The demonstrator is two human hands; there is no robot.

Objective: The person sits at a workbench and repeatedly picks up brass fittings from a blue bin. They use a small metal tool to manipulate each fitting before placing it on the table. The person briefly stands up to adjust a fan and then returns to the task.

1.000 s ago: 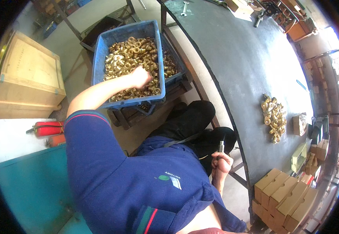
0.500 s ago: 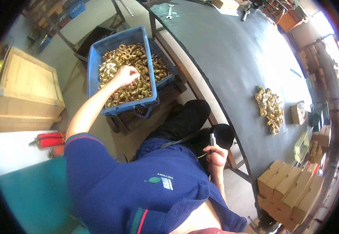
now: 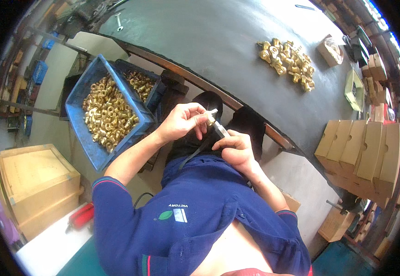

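Here, both hands meet in front of the person's chest, over the lap. The left hand [image 3: 181, 122] pinches a small brass ring [image 3: 210, 120] in its fingertips, so its grip is closed on that little part. The right hand [image 3: 237, 149] is closed around a thin metal tool [image 3: 220, 129], a short silver rod. The rod's long line runs up and to the left, from the right hand toward the ring. The rod's tip and the ring look like they touch, but it is too small to tell if the tip is inside the ring. The left hand is the one nearer the ring, and the right hand sits just below and to the right of it. Nothing stands between the two hands. To the left, near the left elbow, sits a blue bin [image 3: 82, 138] full of the same brass rings. Above the hands, a dark bench [image 3: 218, 46] curves across, and a pile of brass fittings [image 3: 286, 59] lies on it, well apart from the hands. Folded cardboard boxes [image 3: 361, 156] stand at the right. A wooden crate [image 3: 34, 184] sits far left.
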